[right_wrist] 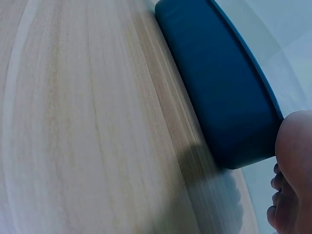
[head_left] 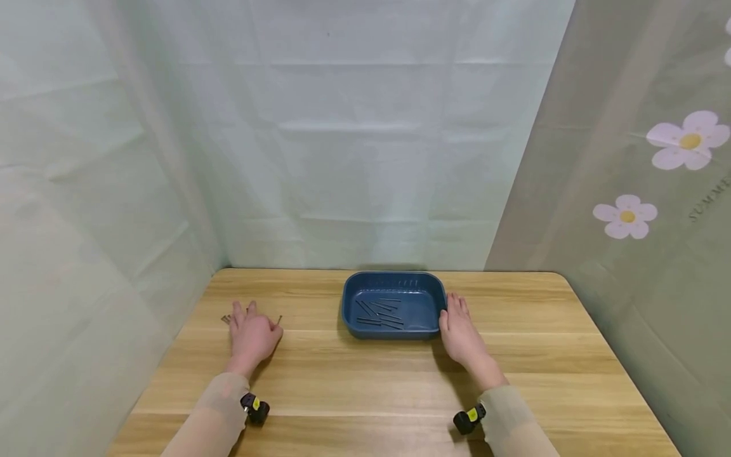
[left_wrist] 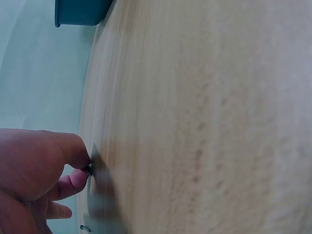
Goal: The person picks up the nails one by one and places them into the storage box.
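A blue rectangular tray [head_left: 394, 334] stands at the back middle of the table, with several thin dark nails [head_left: 371, 322] lying loose on its floor. At the left, my left hand [head_left: 253, 333] is low over the tabletop. Its thumb and forefinger pinch a small dark nail [left_wrist: 89, 169], mostly hidden by the fingertips. Close by lie more nails [head_left: 225, 319], partly covered by that hand; one nail head [left_wrist: 85, 228] shows below the fingers in the left wrist view. My right hand [head_left: 459, 333] rests against the tray's right end, fingers straight along the outer wall, thumb at the rim.
The wooden table [head_left: 354, 393] has its back edge against a pale hanging cloth [head_left: 354, 158]. Cloth also hangs along the left and right sides, the right one printed with flowers [head_left: 627, 217]. A small black camera sits on each wrist.
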{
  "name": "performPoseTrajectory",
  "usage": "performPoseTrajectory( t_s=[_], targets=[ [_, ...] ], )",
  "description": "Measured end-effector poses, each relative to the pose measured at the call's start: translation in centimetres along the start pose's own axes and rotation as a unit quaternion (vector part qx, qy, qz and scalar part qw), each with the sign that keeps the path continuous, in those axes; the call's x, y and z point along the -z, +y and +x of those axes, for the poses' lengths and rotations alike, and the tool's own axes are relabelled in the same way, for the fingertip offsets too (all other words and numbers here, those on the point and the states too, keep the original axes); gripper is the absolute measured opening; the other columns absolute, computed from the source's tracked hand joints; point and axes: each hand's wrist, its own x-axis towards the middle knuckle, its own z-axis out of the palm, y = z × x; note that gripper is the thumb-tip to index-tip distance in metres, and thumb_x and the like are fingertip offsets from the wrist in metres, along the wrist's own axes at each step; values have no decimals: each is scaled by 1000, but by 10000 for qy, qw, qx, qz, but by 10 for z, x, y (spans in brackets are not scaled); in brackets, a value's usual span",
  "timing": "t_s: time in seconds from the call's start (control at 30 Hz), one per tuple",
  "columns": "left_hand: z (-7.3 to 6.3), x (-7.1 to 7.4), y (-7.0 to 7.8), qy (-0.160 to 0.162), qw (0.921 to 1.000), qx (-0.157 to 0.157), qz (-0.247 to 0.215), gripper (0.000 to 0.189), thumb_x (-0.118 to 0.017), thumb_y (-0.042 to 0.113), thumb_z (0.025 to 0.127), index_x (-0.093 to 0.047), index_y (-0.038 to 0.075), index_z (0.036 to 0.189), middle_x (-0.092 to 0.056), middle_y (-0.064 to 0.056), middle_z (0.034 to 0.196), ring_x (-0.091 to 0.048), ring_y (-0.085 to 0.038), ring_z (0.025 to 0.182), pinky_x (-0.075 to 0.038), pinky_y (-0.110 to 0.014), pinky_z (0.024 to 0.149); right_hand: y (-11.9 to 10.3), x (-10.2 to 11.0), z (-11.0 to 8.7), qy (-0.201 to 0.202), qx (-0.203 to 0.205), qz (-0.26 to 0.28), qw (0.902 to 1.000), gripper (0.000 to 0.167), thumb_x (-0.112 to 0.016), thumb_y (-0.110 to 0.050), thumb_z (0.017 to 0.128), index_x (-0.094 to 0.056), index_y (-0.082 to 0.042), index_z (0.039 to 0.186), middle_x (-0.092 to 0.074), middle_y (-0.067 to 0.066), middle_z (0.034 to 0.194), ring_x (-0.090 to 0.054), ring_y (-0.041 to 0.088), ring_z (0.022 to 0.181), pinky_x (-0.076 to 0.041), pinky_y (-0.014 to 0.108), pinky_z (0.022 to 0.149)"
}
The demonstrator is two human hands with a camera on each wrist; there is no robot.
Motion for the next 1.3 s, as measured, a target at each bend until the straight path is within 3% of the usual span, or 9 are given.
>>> performPoseTrajectory(
  t_s=[0.27,0.57,0.73,1.0,1.3],
  targets=[
    [0,-1,5,63,9998,-125,-123,29,-67,17,92,-67,12,64,-27,-46,161,0,-67,153,-8,-79,120,0,1,1,12,7,11,10000,59,-33,-19,117,-22,19,160,-19,36,170,-12,54,159,-13,59,128],
    [1,-1,29,233,9978,-475,-387,24,-72,21,93,-69,11,72,-32,-41,162,-1,-65,155,-12,-78,120,-2,1,0,-34,-15,14,10000,59,-32,-20,117,-21,18,161,-19,36,170,-12,53,159,-13,59,128],
    [1,3,52,402,9936,-817,-665,18,-72,17,92,-70,11,75,-33,-38,164,0,-61,157,-11,-76,121,-1,1,0,-16,-45,19,10000,59,-33,-20,117,-22,18,161,-19,36,170,-13,53,159,-14,59,129],
    [2,8,95,1063,9827,-1285,-803,15,-73,12,89,-70,12,74,-33,-31,168,-4,-56,159,-16,-74,120,1,0,0,24,-29,-4,10000,60,-32,-20,116,-21,18,161,-19,36,170,-12,53,159,-14,60,128],
    [2,4,143,875,9785,-1592,-978,16,-78,13,90,-70,13,76,-30,-26,171,3,-48,162,-12,-71,124,-1,2,0,0,-20,27,10000,59,-32,-19,117,-20,19,161,-18,36,170,-11,53,159,-13,59,128]
  ],
)
